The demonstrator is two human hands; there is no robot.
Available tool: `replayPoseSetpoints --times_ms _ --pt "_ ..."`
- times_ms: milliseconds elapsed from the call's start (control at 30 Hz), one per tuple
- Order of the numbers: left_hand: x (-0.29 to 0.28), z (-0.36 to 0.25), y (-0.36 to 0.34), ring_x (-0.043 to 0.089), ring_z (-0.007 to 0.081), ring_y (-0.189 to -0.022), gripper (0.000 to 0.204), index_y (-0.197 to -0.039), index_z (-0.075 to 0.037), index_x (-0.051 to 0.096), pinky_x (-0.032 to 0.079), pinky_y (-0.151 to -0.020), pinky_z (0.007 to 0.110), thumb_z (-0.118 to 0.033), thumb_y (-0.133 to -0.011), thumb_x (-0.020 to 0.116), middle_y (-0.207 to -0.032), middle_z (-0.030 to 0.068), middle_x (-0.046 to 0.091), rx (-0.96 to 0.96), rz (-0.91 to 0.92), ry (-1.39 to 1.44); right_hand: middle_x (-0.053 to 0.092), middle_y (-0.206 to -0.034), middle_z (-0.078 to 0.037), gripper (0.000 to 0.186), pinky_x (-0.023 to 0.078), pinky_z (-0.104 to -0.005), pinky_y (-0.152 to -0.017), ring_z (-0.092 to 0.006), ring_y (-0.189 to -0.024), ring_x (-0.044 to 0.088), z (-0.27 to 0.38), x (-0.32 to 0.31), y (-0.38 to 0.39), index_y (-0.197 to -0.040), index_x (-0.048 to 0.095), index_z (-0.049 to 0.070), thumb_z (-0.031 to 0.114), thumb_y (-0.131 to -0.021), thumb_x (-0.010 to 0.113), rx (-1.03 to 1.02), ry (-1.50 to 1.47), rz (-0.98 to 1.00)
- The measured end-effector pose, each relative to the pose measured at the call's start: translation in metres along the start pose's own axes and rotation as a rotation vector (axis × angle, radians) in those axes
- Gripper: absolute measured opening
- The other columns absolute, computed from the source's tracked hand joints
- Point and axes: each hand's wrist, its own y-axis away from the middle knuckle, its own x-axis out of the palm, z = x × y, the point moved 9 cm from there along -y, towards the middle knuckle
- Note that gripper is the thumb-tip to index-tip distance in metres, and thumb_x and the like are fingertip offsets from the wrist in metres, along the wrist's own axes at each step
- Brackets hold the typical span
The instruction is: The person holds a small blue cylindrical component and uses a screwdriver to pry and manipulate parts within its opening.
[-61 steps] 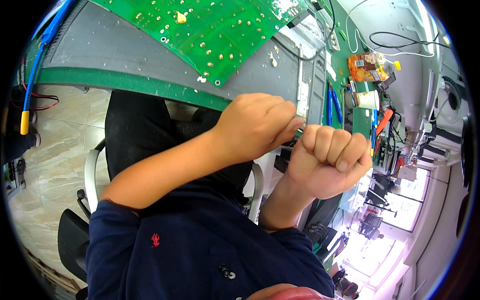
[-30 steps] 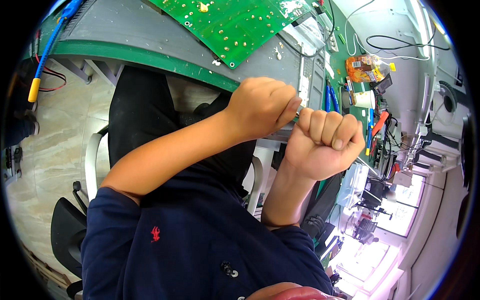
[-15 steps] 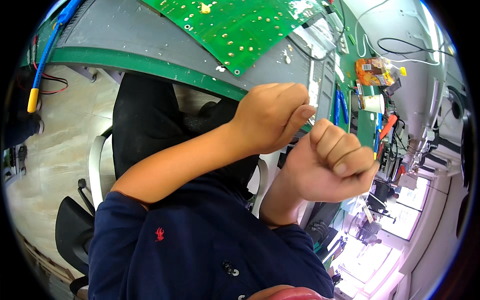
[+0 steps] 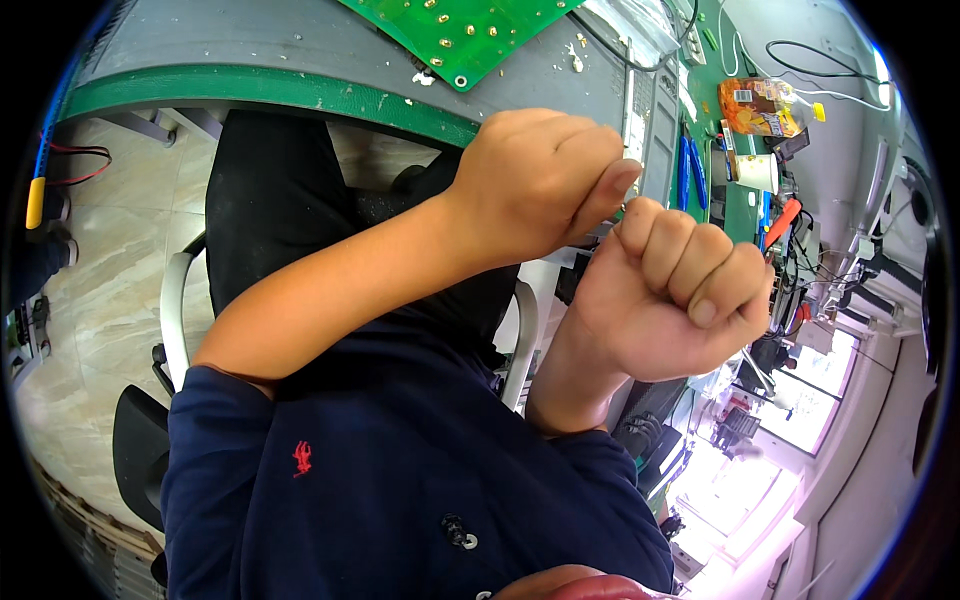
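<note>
Both my hands are raised in front of me, off the near edge of the green-rimmed bench. My left hand is closed in a fist, knuckles upward, the thumb along its side; its curled fingers are mostly hidden. Just to its right and slightly lower, my right hand makes a fist with the curled fingers showing. Nothing shows in either one. Beyond the left fist, a large green circuit board with gold-rimmed holes lies on the grey bench surface.
Blue-handled pliers, a white cup and an orange-labelled plastic bottle are at the bench's right. A black cable curves near the board. A blue and yellow cord hangs at the left. White chair arms flank my legs.
The view has shifted so the bench and board sit higher in the picture. Both fists stay closed side by side, the right one turned slightly.
</note>
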Motion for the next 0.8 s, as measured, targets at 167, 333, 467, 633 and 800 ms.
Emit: replayPoseSetpoints --times_ms 167,333,467,633,800 --pt "0.002 -0.002 0.001 0.045 0.0298 -0.048 0.022 -0.069 -0.002 0.048 0.037 -0.044 0.036 -0.01 -0.09 0.05 -0.059 0.0096 0.047 0.0 0.028 0.009 0.029 -0.047 0.001 0.048 0.022 -0.03 -0.047 -0.0119 -0.042 0.019 0.0 -0.007 -0.003 -0.059 0.037 0.011 0.028 -0.098 0.014 0.037 -0.063 -0.006" --pt "0.005 0.007 -0.005 0.044 0.0254 -0.048 0.03 -0.07 0.0 0.048 0.036 -0.046 0.032 -0.014 -0.096 0.042 -0.06 0.0098 0.047 -0.175 0.14 0.205 0.03 -0.048 0.001 0.048 0.021 -0.0294 -0.046 -0.0114 -0.043 0.02 0.015 -0.005 -0.007 -0.059 0.037 0.011 0.029 -0.098 0.014 -0.042 0.04 -0.054" --pt "0.009 0.019 -0.004 0.04 0.0149 -0.052 0.046 -0.071 0.001 0.048 0.032 -0.049 0.028 -0.027 -0.101 0.028 -0.062 0.0065 0.046 -0.393 0.219 0.388 0.033 -0.051 0.001 0.036 0.019 -0.0288 -0.045 -0.0118 -0.042 0.021 0.047 0.016 -0.003 -0.062 0.039 0.012 0.023 -0.095 0.03 -0.205 0.113 0.038" --pt "0.006 0.029 0.001 0.036 0.0113 -0.059 0.072 -0.076 -0.002 0.048 0.027 -0.054 0.025 -0.062 -0.093 0.012 -0.066 0.0044 0.045 -0.568 0.223 0.586 0.027 -0.051 0.006 0.026 0.015 -0.0258 -0.047 -0.007 -0.043 0.021 0.042 0.023 -0.007 -0.058 0.039 0.015 0.008 -0.082 0.044 -0.177 0.108 0.014" --pt "0.011 0.028 0.002 0.034 0.0137 -0.06 0.091 -0.073 -0.001 0.046 0.027 -0.057 0.025 -0.08 -0.077 0.001 -0.066 0.0037 0.042 -0.637 0.357 0.619 0.028 -0.051 0.006 0.025 0.015 -0.025 -0.046 -0.0071 -0.043 0.023 0.033 0.026 -0.006 -0.058 0.039 0.015 0.006 -0.08 0.045 -0.198 0.146 0.065"
